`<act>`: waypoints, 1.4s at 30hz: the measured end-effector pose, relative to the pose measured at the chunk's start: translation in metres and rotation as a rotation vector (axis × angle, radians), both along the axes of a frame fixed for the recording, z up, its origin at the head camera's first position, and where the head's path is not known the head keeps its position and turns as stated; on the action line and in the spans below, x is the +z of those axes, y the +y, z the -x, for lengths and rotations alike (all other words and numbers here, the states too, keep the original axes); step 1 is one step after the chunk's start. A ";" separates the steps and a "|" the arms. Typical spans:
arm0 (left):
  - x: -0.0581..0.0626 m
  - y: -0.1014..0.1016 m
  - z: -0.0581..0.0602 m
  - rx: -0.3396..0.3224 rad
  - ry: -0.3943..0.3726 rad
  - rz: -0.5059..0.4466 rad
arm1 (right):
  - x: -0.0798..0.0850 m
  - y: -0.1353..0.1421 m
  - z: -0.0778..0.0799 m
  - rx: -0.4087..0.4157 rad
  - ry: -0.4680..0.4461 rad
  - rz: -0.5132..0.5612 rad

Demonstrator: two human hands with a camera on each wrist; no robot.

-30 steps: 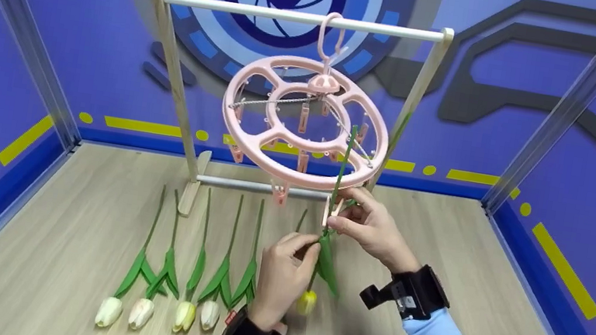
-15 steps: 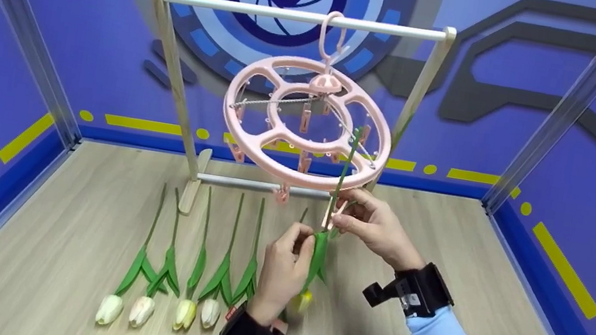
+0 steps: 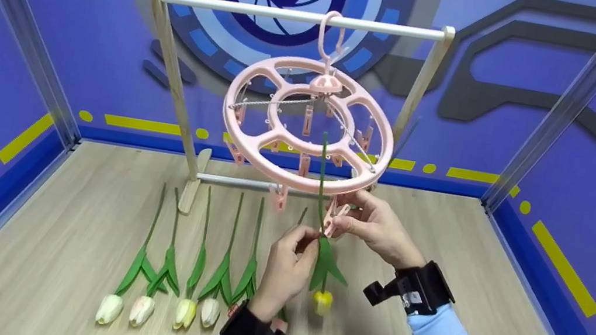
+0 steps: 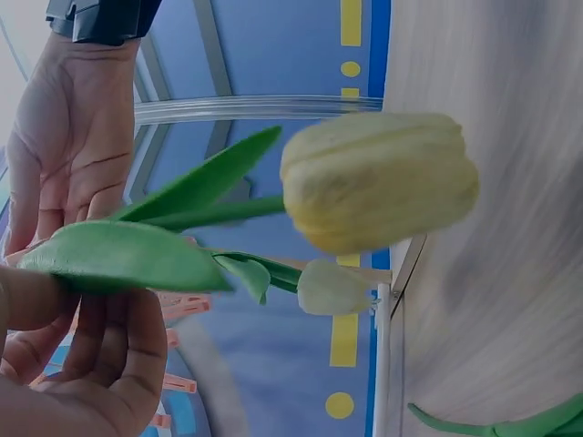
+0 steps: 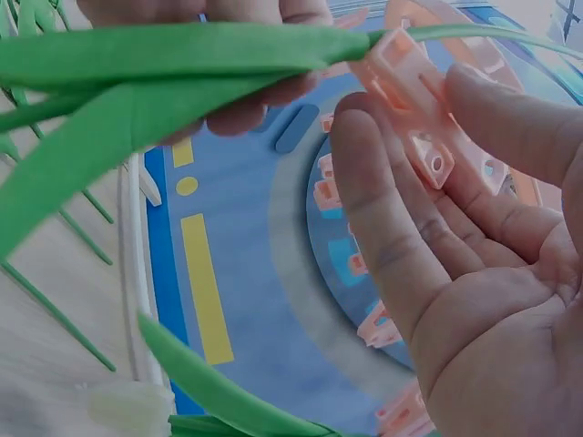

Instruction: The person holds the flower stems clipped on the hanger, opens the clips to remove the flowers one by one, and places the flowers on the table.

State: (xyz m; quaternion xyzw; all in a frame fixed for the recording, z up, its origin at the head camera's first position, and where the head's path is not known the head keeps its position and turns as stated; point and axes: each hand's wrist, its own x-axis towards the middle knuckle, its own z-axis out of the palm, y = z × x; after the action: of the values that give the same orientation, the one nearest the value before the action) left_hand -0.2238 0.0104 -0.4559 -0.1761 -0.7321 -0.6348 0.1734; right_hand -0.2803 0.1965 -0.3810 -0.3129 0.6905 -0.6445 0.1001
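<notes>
My left hand (image 3: 292, 267) pinches a yellow tulip (image 3: 322, 301) by its stem near the leaves, with the blossom hanging down and the bare stem end pointing up. Between thumb and fingers, my right hand (image 3: 383, 230) holds a pink clothespin (image 5: 410, 82) below the front right rim of the round pink hanger (image 3: 296, 179). In the right wrist view the tulip's stem (image 5: 446, 32) passes at the clothespin's mouth; whether it lies between the jaws I cannot tell. A second tulip with a white blossom (image 4: 337, 287) hangs behind, seen in the left wrist view.
The hanger hooks over the white bar (image 3: 239, 7) of a wooden stand (image 3: 176, 72). Other pink clothespins (image 3: 280, 197) dangle from it. Several white and yellow tulips (image 3: 109, 310) lie in a row on the table (image 3: 59, 226) at left, some partly behind my left hand.
The tulip's stem end has swung left and its blossom right. The clothespin in my right hand has tilted and sits slightly lower. Both hands have stayed almost in place.
</notes>
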 end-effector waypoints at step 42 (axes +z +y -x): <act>0.008 0.000 -0.005 0.061 -0.063 0.081 | -0.006 -0.008 -0.006 -0.131 -0.001 0.122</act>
State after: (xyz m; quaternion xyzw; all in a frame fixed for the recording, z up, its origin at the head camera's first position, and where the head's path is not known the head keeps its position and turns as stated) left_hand -0.2184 0.0103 -0.4481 -0.1403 -0.7674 -0.6042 0.1623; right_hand -0.2746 0.1887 -0.3866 -0.2720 0.6690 -0.6906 0.0389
